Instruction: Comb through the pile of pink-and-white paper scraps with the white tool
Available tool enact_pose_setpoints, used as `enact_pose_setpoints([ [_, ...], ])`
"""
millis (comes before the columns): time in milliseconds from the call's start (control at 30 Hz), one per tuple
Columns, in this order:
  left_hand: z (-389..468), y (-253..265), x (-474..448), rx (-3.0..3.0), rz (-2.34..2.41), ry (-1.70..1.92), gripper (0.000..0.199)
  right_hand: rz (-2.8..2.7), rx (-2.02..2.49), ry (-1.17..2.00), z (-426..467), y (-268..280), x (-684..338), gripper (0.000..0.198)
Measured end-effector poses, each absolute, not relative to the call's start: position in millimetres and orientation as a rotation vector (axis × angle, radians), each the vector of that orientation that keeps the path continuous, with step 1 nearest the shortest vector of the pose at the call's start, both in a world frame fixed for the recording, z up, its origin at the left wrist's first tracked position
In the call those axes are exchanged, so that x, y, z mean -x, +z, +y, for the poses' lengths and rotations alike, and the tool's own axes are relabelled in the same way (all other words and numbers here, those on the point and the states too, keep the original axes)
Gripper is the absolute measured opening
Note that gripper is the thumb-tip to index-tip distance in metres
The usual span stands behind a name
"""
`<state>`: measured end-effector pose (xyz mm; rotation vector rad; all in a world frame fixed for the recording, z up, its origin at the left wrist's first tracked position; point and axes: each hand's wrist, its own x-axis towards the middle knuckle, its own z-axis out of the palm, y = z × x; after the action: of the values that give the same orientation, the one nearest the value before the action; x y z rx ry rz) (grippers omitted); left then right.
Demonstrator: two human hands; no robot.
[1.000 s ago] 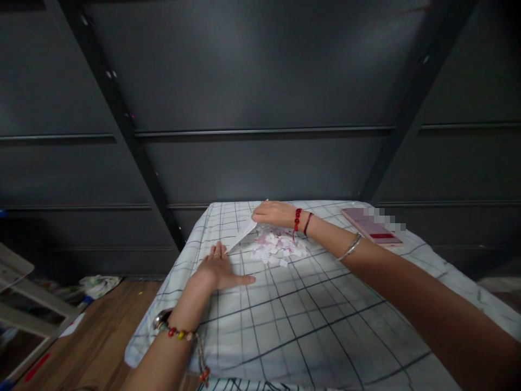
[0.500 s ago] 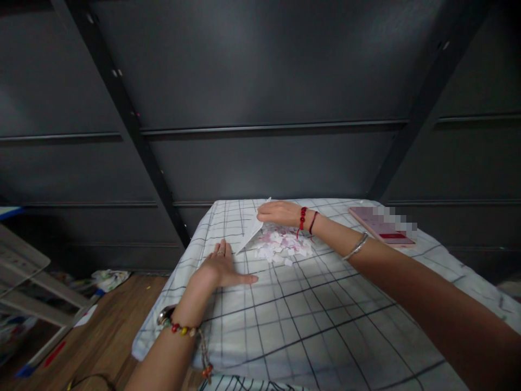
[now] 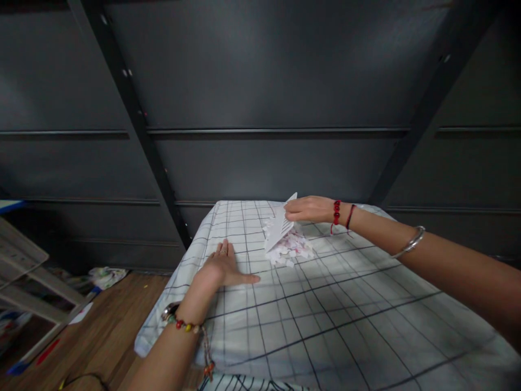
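Note:
My left hand (image 3: 225, 270) lies flat on the white checked cloth (image 3: 285, 320), fingers together and thumb stretched out to the right. My right hand (image 3: 310, 209) grips the upper part of a thin white sheet (image 3: 278, 229) with dark stripes near one edge; whether it is paper or plastic I cannot tell. Tilted, the sheet stands in a heap of small torn paper scraps (image 3: 291, 248), white and pinkish. Some scraps show left of the sheet, more to its right. Part of the heap is hidden behind the sheet and my right hand.
A dark panelled wall (image 3: 264, 168) rises behind the cloth-covered surface. On the left, a pale ladder-like frame (image 3: 30, 288) with blue feet stands on the wooden floor (image 3: 122, 315). Crumpled fabric (image 3: 106, 278) and a red strip (image 3: 48, 352) lie there.
My right hand has moved right with the white sheet, from the heap's left side into the scraps. My left hand stays flat. The pink phone-like device at the right no longer shows.

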<state>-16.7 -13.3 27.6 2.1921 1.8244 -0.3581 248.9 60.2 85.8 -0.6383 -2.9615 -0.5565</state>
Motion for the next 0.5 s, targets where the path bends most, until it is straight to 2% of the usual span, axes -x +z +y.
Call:
enact_pose_setpoints([
  [233,-7,17,12,-2.251,1.912,-0.02,0.105,-2.666,0.922,-0.872,57,104,-268,0.027],
  [367,-6,13,8,-2.371,1.753,0.04,0.102,-2.412,1.183,-0.927,41,95,-275,0.026],
  [500,-5,10,6,-2.446,1.58,0.027,0.103,-2.321,1.126,-0.912,8,79,-276,0.034],
])
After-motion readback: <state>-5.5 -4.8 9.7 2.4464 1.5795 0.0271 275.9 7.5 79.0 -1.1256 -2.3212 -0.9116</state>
